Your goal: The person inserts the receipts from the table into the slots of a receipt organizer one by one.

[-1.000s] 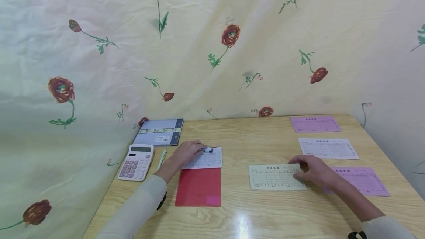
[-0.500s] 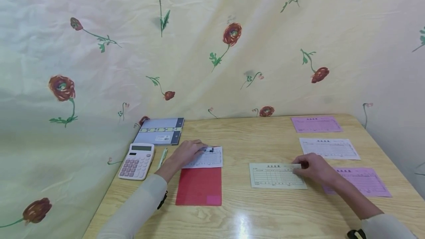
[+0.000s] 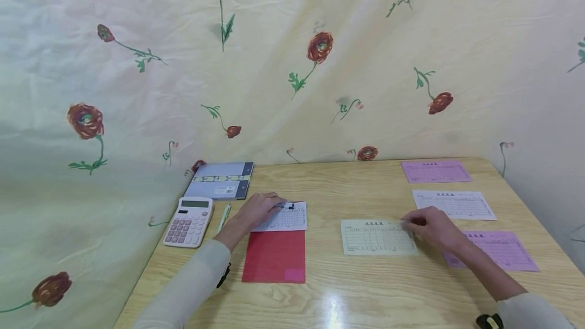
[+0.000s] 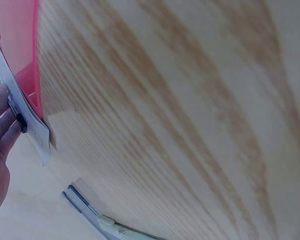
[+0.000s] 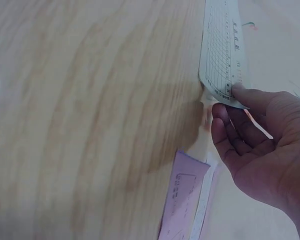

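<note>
In the head view my left hand [image 3: 260, 210] is at the top of a red clip folder [image 3: 274, 260] with printed white slips [image 3: 292, 220] over its upper half. In the left wrist view, thumb and fingers grip around the metal clip [image 4: 21, 122] with black ends at the slips' edge. My right hand [image 3: 434, 227] pinches the right end of a pale green printed slip [image 3: 377, 237] between thumb and fingers. In the right wrist view this green slip [image 5: 222, 55] stands off the table, bent slightly at the held corner.
A pink slip [image 3: 500, 250] lies partly under my right forearm. Beyond it are a white slip [image 3: 452, 204] and another pink slip [image 3: 436, 171]. At the left are a calculator [image 3: 188, 222], a pen [image 3: 224, 216] and a grey-blue notebook [image 3: 218, 182]. Floral cloth [image 3: 274, 65] hangs behind the table.
My right hand has raised the green slip and moved it slightly away from me and to the left. The left hand stays at the clip.
</note>
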Motion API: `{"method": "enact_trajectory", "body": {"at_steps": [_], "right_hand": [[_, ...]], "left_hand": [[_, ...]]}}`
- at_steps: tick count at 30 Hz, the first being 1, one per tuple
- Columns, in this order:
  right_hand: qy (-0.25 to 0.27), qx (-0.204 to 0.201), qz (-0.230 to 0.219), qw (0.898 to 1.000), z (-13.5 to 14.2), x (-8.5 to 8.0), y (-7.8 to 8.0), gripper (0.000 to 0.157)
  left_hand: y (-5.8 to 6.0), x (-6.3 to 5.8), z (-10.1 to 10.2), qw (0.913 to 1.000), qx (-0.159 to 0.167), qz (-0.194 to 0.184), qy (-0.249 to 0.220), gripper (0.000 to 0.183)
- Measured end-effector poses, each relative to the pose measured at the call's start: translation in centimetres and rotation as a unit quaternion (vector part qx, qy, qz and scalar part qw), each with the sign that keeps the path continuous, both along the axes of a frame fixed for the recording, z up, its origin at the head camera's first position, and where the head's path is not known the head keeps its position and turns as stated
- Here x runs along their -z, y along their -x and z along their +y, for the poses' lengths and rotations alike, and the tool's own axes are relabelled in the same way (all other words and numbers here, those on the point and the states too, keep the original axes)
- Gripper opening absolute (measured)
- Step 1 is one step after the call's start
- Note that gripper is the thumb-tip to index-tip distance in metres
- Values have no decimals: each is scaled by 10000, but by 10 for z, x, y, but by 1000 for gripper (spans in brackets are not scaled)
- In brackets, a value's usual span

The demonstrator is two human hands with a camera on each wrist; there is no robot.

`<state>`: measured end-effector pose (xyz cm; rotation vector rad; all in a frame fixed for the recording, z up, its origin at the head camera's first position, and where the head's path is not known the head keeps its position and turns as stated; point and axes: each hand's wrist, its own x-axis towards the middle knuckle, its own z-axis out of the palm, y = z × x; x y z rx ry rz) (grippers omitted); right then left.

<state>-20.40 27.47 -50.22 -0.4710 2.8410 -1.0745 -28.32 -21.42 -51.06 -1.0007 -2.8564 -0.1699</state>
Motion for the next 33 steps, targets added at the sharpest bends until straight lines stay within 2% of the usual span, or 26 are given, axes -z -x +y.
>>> {"method": "enact_trajectory", "body": {"at_steps": [5, 15, 26, 33], "right_hand": [[65, -106, 160, 9998, -5, -5, 5, 16], [541, -417, 330, 9971, -30, -21, 18, 14], [1006, -790, 12, 9918, -78, -28, 35, 13], [1091, -1148, -105, 9873, -110, -29, 45, 12]], "left_hand": [[0, 1, 0, 10000, -20, -3, 6, 29], [1, 0, 0, 10000, -55, -76, -15, 29], [2, 1, 0, 9999, -59, -85, 30, 29], [2, 0, 1, 9999, -74, -49, 62, 30]]}}
